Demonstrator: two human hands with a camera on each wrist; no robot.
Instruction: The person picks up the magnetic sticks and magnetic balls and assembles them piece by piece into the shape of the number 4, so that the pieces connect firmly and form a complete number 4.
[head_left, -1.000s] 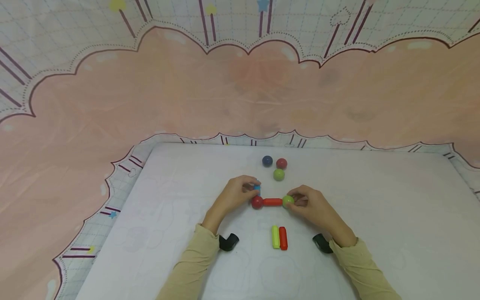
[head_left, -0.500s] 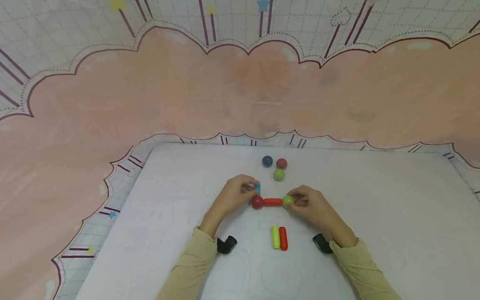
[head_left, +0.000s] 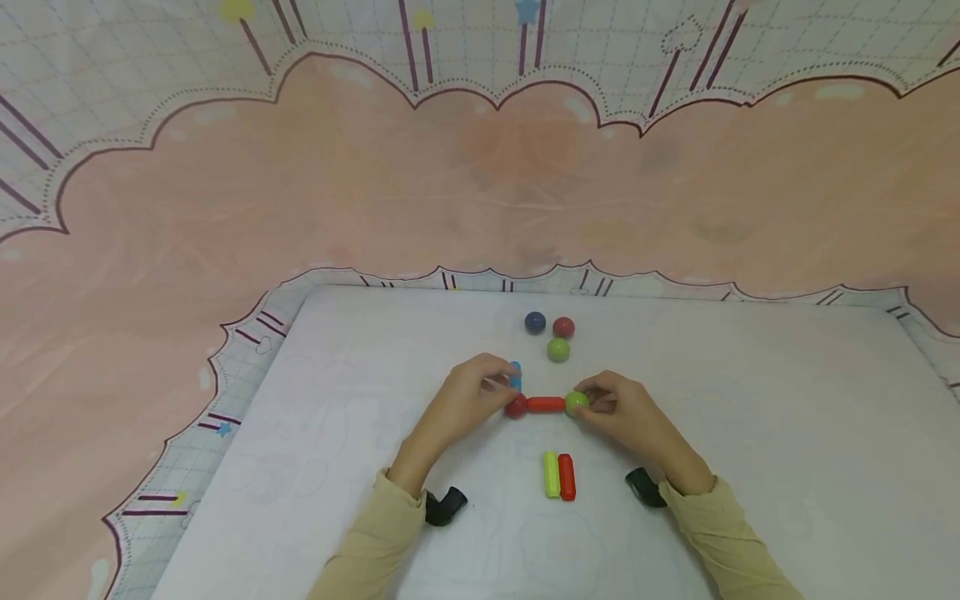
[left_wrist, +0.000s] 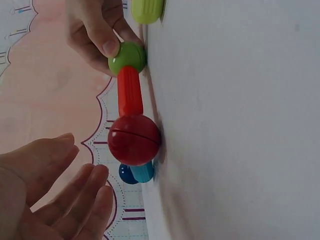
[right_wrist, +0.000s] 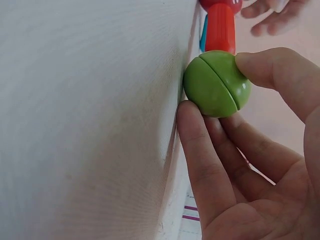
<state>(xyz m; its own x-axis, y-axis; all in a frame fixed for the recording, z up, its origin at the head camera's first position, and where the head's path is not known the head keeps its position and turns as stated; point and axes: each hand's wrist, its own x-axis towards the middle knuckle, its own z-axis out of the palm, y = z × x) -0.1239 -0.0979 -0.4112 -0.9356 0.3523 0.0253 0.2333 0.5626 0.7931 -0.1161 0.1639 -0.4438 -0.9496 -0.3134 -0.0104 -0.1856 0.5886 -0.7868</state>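
Note:
A red ball (head_left: 515, 407) and a green ball (head_left: 576, 404) are joined by a short red stick (head_left: 546, 405) on the white table. From the red ball, a blue stick (left_wrist: 143, 172) points toward the far side. My left hand (head_left: 471, 393) is beside the red ball and blue stick; the left wrist view has its thumb and fingers spread apart, touching neither. My right hand (head_left: 628, 410) holds the green ball between thumb and fingertips, seen closely in the right wrist view.
Beyond the hands lie a dark blue ball (head_left: 535, 322), a loose red ball (head_left: 564, 327) and a loose green ball (head_left: 558, 349). Nearer to me, a yellow-green stick (head_left: 551, 475) and another red stick (head_left: 567, 477) lie side by side. The white table (head_left: 787, 400) meets a patterned cloth behind.
My left hand has let go of the blue stick, its fingers now parted, and its wrist has drawn slightly back toward me. The right hand keeps its hold on the green ball.

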